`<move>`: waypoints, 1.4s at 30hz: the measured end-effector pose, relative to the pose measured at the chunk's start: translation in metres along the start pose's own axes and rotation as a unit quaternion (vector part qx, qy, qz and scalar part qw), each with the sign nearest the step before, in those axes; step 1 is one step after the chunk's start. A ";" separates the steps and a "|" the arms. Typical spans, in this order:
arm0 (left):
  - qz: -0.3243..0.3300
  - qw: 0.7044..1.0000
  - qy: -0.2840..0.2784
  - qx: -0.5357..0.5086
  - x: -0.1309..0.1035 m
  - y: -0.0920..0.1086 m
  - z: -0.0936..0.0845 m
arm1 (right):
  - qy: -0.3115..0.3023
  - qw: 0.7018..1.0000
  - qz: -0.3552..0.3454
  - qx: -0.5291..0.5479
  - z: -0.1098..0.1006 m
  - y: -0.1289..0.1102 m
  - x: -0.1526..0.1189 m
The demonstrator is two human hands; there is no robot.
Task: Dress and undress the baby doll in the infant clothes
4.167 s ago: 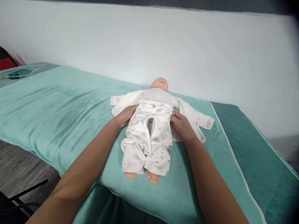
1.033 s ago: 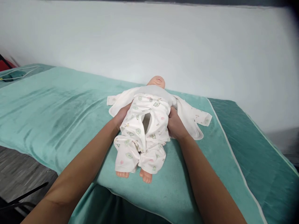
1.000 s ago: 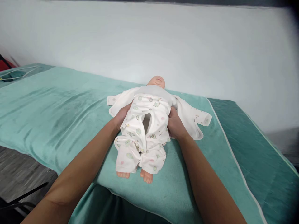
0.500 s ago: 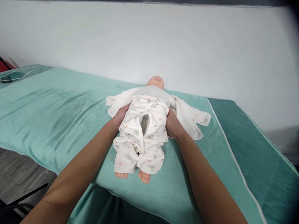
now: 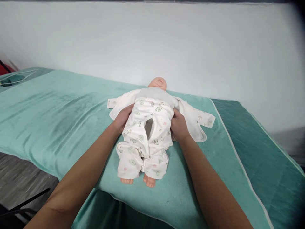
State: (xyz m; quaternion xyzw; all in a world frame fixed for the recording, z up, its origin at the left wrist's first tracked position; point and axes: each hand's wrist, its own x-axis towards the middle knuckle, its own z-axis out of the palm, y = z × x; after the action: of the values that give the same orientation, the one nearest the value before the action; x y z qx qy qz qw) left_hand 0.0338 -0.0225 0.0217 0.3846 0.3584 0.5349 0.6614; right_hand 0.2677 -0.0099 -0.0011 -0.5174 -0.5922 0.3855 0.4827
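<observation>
A baby doll lies on its back, head toward the wall and feet toward me. It wears white printed baby pants with an opening at the crotch; its bare feet stick out of the cuffs. A white baby jacket is spread open under it, sleeves out to both sides. At the pants' left hip, my left hand is closed on the cloth, its fingertips partly hidden behind the doll. My right hand grips the pants at the other hip, fingers curled in. The waistband sits over the doll's grey-white middle.
A light green sheet covers the bed, with wrinkles on the left. Darker green cloth shows at the right. Behind stands a white wall. Black thin legs of some object stand on the floor at lower left.
The pants and the doll's feet have shifted slightly to the right. My right hand has moved a little outward with the cloth; my left hand has hardly moved.
</observation>
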 end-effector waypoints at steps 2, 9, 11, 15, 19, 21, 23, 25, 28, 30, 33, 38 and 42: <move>0.022 1.000 -0.004 0.009 0.000 0.000 -0.002 | 0.021 0.999 0.005 0.045 0.001 0.001 0.001; 0.023 1.000 -0.018 -0.008 0.002 -0.002 -0.008 | 0.020 0.995 0.023 0.099 -0.001 0.002 0.003; 0.028 0.999 -0.023 -0.002 0.002 -0.002 -0.008 | 0.020 0.994 0.020 0.105 -0.002 0.004 0.003; 0.041 0.999 -0.018 0.015 -0.002 -0.001 -0.006 | 0.013 0.992 0.016 0.123 -0.002 0.007 0.005; 0.044 0.998 0.010 0.036 -0.001 -0.001 -0.003 | 0.024 0.988 0.030 0.146 -0.001 0.006 0.008; 0.035 0.998 0.032 0.037 0.002 -0.003 -0.002 | 0.038 0.990 0.027 0.133 -0.001 0.005 0.010; 0.023 0.998 0.050 0.038 0.006 -0.004 -0.001 | 0.055 0.993 0.019 0.103 0.000 0.006 0.012; 0.018 0.996 0.066 0.048 0.009 -0.005 0.001 | 0.072 0.995 0.011 0.071 0.000 0.006 0.014; 0.023 0.995 0.079 0.062 0.011 -0.005 0.003 | 0.085 0.996 -0.001 0.025 0.000 0.006 0.014; 0.034 0.993 0.078 0.079 0.010 -0.005 0.004 | 0.091 0.996 -0.020 -0.013 -0.001 0.004 0.013; 0.066 0.986 0.082 0.126 0.009 -0.006 0.003 | 0.088 0.991 -0.064 -0.072 -0.003 0.001 0.011; 0.118 0.965 0.112 0.204 0.011 -0.010 -0.002 | 0.065 0.983 -0.101 -0.137 -0.008 -0.005 0.011; 0.157 0.956 0.152 0.197 0.014 -0.013 -0.008 | 0.097 0.981 -0.093 -0.139 -0.006 -0.006 0.010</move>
State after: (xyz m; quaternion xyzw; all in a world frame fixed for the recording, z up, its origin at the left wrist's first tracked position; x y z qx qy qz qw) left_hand 0.0349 -0.0091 0.0059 0.4731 0.4879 0.6030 0.4177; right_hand 0.2719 -0.0018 0.0082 -0.5570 -0.6358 0.2008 0.4952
